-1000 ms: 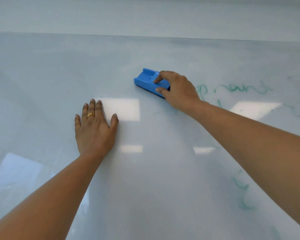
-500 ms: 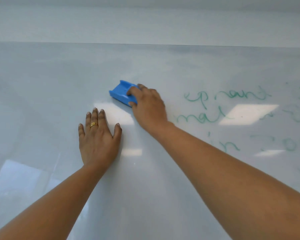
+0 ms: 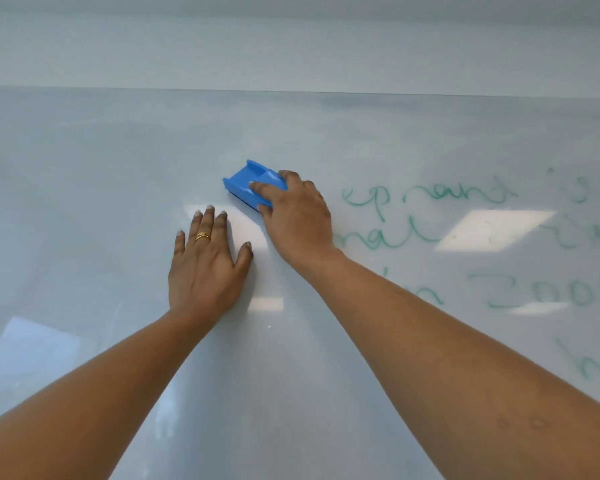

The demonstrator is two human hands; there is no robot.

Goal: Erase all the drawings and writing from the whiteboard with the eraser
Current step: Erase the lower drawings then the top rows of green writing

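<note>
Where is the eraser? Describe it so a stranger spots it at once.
Start from the big glossy whiteboard that fills the view. Near the middle, just left of the green writing, the right hand grips the eraser. It is the only bright blue thing there, a moulded plastic block.

Head-worn view, close down onto whiteboard (image 3: 118, 202)

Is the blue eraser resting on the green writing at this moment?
No, the blue eraser, gripped by the right hand, sits on bare whiteboard left of the green writing.
</note>
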